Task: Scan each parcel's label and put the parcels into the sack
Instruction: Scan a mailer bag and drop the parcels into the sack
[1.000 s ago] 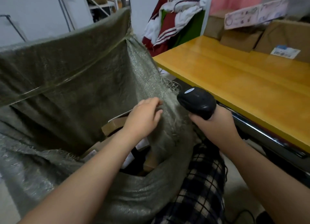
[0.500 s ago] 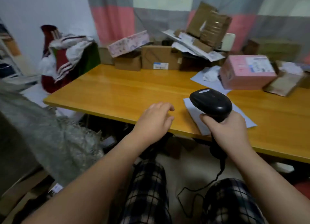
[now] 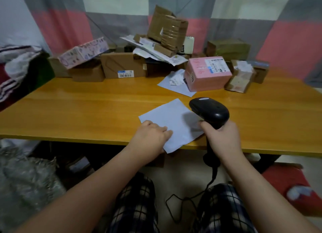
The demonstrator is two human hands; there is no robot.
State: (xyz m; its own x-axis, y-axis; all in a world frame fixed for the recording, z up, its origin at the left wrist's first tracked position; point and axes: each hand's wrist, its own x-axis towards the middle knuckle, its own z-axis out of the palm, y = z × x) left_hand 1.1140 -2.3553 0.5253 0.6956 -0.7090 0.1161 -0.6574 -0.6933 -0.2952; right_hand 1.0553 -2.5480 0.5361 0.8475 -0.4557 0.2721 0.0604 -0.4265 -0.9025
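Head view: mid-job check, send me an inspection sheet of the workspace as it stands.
Surface: wooden table, glossy yellow top.
Job's things: scanner held over white sheet at the near edge; pink parcel and brown cartons at the back; sack lower left.
Clutter: loose papers in the carton pile.
Hands: right hand grips scanner; left hand on the sheet, grip unclear.
Cables: scanner cable hangs down and loops between the knees.
Surroundings: checked curtain behind; clothing heap at left.

Yellow wood worktop (image 3: 69,110), big-check pink, grey and pale curtain (image 3: 66,27) hanging right behind worktop, pale floor (image 3: 183,171) under worktop.
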